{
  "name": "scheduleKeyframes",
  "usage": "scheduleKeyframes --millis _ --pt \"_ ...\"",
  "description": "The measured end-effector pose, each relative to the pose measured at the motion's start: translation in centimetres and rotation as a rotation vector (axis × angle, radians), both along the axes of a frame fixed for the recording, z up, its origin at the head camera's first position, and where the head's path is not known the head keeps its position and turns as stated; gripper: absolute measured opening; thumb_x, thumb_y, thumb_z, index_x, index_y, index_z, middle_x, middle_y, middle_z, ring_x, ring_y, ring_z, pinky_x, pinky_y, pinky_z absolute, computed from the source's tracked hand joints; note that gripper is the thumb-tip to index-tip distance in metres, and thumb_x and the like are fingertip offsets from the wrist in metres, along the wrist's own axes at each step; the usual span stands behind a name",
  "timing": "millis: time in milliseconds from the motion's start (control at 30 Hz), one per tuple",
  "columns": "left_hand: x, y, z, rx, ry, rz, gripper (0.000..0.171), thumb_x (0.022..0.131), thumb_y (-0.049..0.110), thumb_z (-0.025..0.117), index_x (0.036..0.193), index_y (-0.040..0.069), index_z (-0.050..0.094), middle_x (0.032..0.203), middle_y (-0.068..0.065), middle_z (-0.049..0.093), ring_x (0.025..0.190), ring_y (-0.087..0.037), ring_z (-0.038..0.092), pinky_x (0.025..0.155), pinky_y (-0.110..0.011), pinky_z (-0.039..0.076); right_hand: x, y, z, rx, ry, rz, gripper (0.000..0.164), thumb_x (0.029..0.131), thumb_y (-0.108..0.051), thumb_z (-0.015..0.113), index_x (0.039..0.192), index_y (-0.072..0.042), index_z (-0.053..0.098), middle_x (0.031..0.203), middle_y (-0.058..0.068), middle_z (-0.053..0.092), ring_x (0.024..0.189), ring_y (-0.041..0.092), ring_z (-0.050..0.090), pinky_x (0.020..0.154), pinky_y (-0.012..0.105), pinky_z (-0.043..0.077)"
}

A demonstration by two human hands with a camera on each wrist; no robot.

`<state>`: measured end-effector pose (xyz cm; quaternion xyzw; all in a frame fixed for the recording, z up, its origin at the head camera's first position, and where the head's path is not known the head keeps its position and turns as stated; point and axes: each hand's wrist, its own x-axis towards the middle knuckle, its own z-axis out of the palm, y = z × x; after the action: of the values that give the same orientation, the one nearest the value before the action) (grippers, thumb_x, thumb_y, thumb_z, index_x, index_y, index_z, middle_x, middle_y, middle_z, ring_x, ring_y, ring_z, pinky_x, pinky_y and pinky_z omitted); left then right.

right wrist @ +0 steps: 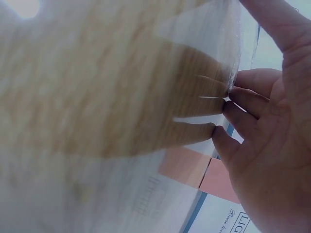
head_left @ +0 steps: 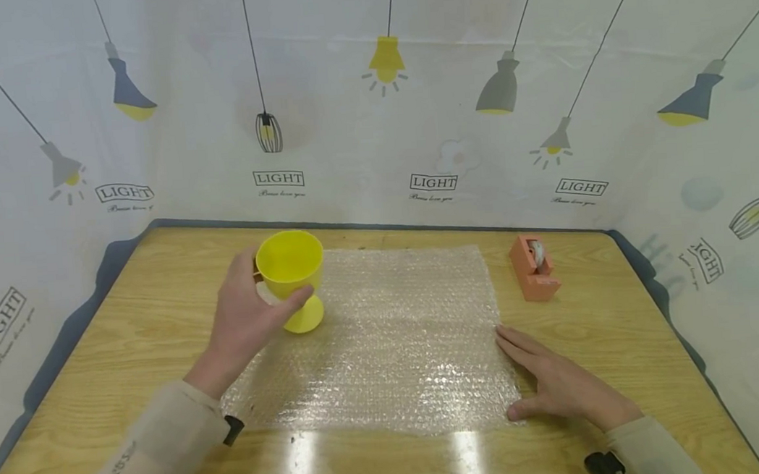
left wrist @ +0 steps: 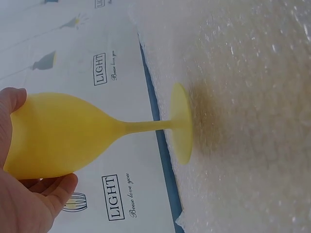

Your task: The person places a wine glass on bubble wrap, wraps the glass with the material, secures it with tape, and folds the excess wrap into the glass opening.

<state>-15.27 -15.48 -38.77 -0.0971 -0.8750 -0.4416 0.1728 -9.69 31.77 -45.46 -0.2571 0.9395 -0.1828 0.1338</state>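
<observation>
My left hand [head_left: 244, 321] grips a yellow wine glass [head_left: 300, 277] round its bowl, keeping it upright. In the left wrist view the thumb and fingers wrap the bowl [left wrist: 63, 136], while the stem and round foot [left wrist: 181, 124] point down close over the bubble wrap [left wrist: 252, 145]. This sheet of clear bubble wrap [head_left: 399, 337] lies flat on the wooden table. At its right edge my right hand [head_left: 558, 382] rests with fingers extended, fingertips and thumb right at the sheet's border. The right wrist view shows those fingertips [right wrist: 221, 131] against the shiny tabletop.
An orange tape dispenser [head_left: 533, 275] with a roll of tape stands at the back right, beyond my right hand. The wooden table [head_left: 142, 309] is bordered at the back and sides by a pale curtain [head_left: 347, 137] printed with lamps.
</observation>
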Motion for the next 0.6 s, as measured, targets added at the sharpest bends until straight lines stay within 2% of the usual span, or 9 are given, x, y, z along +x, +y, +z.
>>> scheduleKeyframes --millis 167,400,600 --pt "0.2 0.4 -0.1 -0.01 0.012 -0.013 0.08 0.079 0.024 0.091 0.141 0.001 0.047 0.127 -0.014 0.057 0.113 -0.03 0.058 0.097 -0.054 0.052 0.0 -0.1 0.1 0.002 -0.003 0.0 0.119 0.076 -0.071 0.074 0.161 -0.001 0.03 0.169 0.017 0.024 0.15 0.043 0.032 0.11 0.059 0.043" --pt "0.4 0.9 -0.3 -0.021 0.015 -0.028 0.081 0.078 0.025 0.092 0.141 0.003 0.047 0.126 -0.011 0.057 0.111 -0.026 0.058 0.093 -0.046 0.052 0.1 -0.2 0.1 -0.001 0.005 -0.001 0.118 0.076 -0.07 0.075 0.16 0.0 0.031 0.168 0.018 0.025 0.149 0.043 0.033 0.109 0.059 0.044" --pt "0.6 1.2 -0.4 -0.014 0.027 -0.047 0.078 0.078 0.025 0.092 0.139 0.005 0.048 0.122 -0.008 0.057 0.108 -0.024 0.058 0.091 -0.044 0.052 0.1 -0.2 0.1 -0.003 0.02 0.002 0.118 0.076 -0.07 0.075 0.16 0.0 0.032 0.168 0.018 0.026 0.149 0.043 0.033 0.11 0.059 0.044"
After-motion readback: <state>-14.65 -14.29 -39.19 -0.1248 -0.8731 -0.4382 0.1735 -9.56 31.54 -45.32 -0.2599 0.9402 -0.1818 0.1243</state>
